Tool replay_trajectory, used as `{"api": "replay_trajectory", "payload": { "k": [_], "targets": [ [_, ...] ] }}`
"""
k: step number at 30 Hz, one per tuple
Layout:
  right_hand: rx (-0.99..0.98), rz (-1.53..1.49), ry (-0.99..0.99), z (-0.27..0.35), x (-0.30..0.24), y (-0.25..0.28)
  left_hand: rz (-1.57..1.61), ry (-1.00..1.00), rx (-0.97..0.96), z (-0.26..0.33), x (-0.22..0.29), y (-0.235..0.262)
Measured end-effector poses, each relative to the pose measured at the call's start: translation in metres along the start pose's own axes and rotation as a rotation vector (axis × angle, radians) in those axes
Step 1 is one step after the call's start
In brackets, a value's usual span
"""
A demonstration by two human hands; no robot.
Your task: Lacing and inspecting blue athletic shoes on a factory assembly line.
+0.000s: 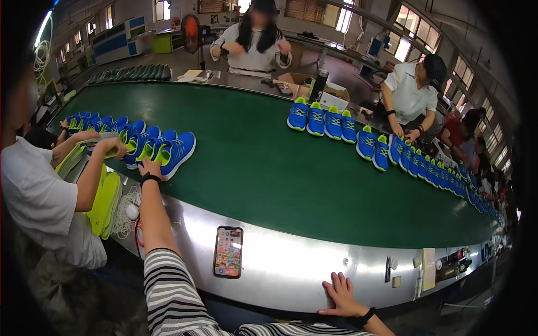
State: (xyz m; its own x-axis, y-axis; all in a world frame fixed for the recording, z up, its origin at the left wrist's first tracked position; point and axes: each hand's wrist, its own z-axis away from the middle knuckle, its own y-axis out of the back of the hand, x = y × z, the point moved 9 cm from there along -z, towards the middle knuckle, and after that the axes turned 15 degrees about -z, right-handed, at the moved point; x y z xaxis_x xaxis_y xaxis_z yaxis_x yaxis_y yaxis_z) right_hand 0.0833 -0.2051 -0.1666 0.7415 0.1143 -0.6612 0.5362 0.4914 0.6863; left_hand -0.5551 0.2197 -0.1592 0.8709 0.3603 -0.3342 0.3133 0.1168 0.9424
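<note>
My left hand (150,168) reaches out to the nearest blue sneaker (182,151) in a row at the left end of the green belt. Its fingers are closed at the heel collar of this shoe, which has a lime lining and white sole; part of the grip is hidden. Flat on the metal ledge lies my right hand (343,297), fingers spread and holding nothing. A phone (228,252) with a lit screen rests on the ledge between my arms.
At left, a co-worker's hands handle an insole-like piece above stacked lime insoles (106,204). White cords (124,218) lie beside them. More blue sneakers (333,123) line the belt's far right side, where other people work. Small tools and a notepad (428,269) sit on the ledge's right.
</note>
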Motion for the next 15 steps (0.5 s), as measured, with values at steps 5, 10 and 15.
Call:
{"api": "replay_trajectory", "payload": {
  "k": [5,10,15],
  "targets": [
    [0.051,0.043,-0.086,0.013,0.007,0.006,-0.148,-0.156,0.24,-0.009,0.068,0.025],
    [0.051,0.094,0.055,-0.001,0.003,0.0,-0.154,-0.202,0.252,-0.001,0.018,0.013],
    [0.089,0.139,0.007,0.012,0.025,0.0,0.14,-0.313,0.205,0.071,0.108,0.097]
  ]
}}
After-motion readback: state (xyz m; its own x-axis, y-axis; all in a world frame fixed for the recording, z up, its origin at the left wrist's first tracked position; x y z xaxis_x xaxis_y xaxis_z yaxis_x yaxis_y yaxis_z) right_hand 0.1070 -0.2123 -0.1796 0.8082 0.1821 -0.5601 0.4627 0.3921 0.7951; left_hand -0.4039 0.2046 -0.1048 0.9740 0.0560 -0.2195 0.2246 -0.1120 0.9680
